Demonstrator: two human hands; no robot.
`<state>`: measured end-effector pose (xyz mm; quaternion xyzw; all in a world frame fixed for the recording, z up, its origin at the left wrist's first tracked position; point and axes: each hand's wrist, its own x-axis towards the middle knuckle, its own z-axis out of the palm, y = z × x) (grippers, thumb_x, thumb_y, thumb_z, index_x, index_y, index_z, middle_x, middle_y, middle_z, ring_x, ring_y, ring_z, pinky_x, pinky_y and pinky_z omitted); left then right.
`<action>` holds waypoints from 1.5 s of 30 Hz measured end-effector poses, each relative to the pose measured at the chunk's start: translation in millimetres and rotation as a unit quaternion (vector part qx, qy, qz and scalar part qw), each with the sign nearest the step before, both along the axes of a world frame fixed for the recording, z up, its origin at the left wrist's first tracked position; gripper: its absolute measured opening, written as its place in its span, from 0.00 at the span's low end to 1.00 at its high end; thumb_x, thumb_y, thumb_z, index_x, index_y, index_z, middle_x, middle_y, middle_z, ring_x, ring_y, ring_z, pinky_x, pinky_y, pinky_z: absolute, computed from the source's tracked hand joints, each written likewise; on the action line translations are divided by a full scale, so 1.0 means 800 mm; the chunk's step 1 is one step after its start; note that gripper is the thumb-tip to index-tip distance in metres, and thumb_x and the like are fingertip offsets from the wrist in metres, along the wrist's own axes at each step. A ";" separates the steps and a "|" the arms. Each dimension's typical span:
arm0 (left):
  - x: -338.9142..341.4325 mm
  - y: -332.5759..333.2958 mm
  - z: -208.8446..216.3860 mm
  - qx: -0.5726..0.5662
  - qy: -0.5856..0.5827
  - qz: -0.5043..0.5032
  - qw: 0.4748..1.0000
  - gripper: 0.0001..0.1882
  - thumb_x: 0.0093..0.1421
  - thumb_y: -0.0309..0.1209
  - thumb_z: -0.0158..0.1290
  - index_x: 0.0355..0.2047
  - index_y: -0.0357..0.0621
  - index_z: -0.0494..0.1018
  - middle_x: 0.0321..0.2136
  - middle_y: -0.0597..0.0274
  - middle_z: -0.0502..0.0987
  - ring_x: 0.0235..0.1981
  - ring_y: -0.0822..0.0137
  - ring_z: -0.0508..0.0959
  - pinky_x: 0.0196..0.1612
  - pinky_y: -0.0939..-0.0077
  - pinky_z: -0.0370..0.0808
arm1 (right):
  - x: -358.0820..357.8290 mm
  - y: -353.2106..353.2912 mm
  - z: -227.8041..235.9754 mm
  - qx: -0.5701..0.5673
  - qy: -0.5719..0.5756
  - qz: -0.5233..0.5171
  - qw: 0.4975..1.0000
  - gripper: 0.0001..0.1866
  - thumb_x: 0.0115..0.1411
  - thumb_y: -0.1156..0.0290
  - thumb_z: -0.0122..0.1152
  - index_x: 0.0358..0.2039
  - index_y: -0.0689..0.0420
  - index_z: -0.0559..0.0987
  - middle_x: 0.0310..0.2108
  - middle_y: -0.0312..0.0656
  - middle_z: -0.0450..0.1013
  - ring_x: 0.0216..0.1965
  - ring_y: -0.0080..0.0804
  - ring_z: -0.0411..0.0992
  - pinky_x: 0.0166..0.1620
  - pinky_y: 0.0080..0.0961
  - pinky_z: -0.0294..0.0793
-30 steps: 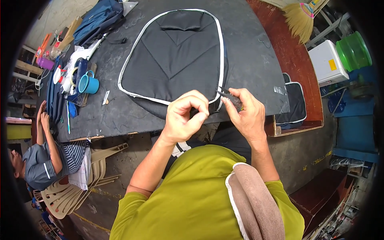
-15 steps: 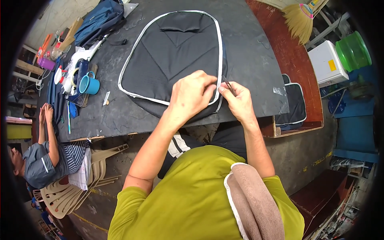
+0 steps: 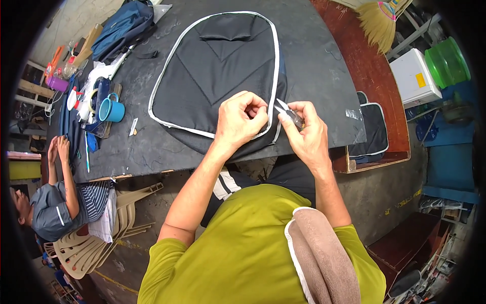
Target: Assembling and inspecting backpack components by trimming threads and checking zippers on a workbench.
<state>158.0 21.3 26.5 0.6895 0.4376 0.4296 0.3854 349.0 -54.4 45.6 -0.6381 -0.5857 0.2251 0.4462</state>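
A black padded backpack panel [image 3: 202, 76] lies on the dark table, with stitched V-shaped lines and white piping [image 3: 276, 55] round its edge. Over its lower right part, my left hand [image 3: 238, 120] is closed in a pinch beside the piping. What those fingertips hold is too small to make out. Just right of the panel's edge, my right hand [image 3: 311, 137] grips a pair of thread snips [image 3: 292, 115]. The two pointed blades are apart and face the piping and my left hand. More dark fabric shows beneath the panel's lower edge.
The table [image 3: 324, 96] ends just in front of me. On the left stand a blue mug [image 3: 112, 109], a spray bottle [image 3: 74, 98] and a blue backpack [image 3: 124, 28]. A co-worker [image 3: 55, 202] sits at the left. Another piped panel [image 3: 372, 131] lies in a wooden bin at right.
My right hand has drawn slightly right, away from the piping, and the snips' blades now show apart. My left hand has curled into a rounder pinch.
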 end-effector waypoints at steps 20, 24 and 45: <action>0.014 -0.011 -0.012 0.110 -0.009 0.046 0.993 0.03 0.60 0.20 0.67 0.32 0.37 0.82 0.29 0.63 0.83 0.28 0.75 0.84 0.31 0.81 0.80 | -0.010 -0.005 0.007 0.087 -0.156 -0.017 0.984 0.17 0.59 0.67 0.82 0.45 0.58 0.85 0.34 0.43 0.85 0.25 0.37 0.80 0.31 0.33 0.78; 0.015 -0.011 -0.017 0.110 -0.009 0.038 0.993 0.03 0.60 0.19 0.67 0.32 0.36 0.82 0.30 0.62 0.83 0.29 0.74 0.85 0.33 0.80 0.82 | -0.010 -0.005 0.004 0.077 -0.154 -0.025 0.985 0.17 0.59 0.67 0.82 0.45 0.58 0.85 0.34 0.43 0.85 0.24 0.36 0.80 0.30 0.33 0.78; -0.060 -0.019 0.050 0.250 -0.101 0.117 0.956 0.08 0.65 0.22 0.56 0.27 0.35 0.74 0.25 0.59 0.76 0.24 0.63 0.76 0.31 0.70 0.72 | -0.006 0.002 -0.021 0.107 -0.021 -0.059 0.992 0.15 0.75 0.67 0.72 0.53 0.62 0.80 0.37 0.38 0.84 0.36 0.18 0.78 0.39 0.22 0.76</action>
